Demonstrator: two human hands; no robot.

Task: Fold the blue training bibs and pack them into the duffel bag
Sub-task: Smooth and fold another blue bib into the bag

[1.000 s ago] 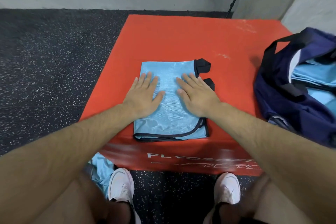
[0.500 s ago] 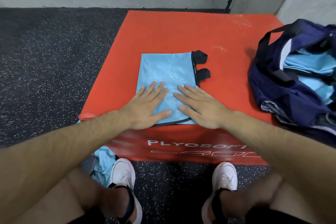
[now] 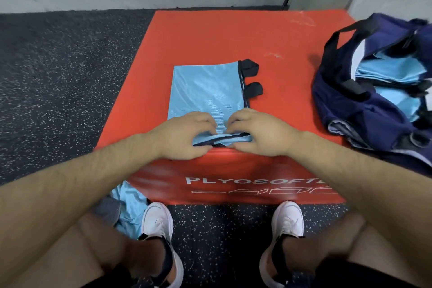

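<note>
Pinching the near hem of the blue bib [image 3: 205, 86] with the left fingers [image 3: 207, 121] and the right fingers [image 3: 235, 119], all curled under and closed on the dark-trimmed edge, with a small ridge of cloth bunched up between. Gripping close together near the middle of the hem rather than out at the corners, probably to lift that edge as one piece and carry it over toward the far end for a further fold. Keeping the left hand [image 3: 184, 134] and the right hand [image 3: 263, 134] low and almost touching, right at the front lip of the red plyo box [image 3: 210, 35].

Beyond the grip, lying flat and smooth on the box top as a narrow rectangle, with the black straps [image 3: 251, 70] sticking out at the far right corner. Apparently laid lengthwise away from the body so the fold can run straight forward.

Off to the right on the same box, well apart from the hands but within reach: the navy duffel bag [image 3: 350, 110], slumped open toward the person, with folded bibs [image 3: 392, 70] already inside. Presumably left gaping so each finished bib can go straight in.

Down on the speckled floor [image 3: 58, 77], beside the left shoe [image 3: 156, 220], a loose bib [image 3: 131, 208] in a crumpled heap, seemingly waiting its turn.
</note>
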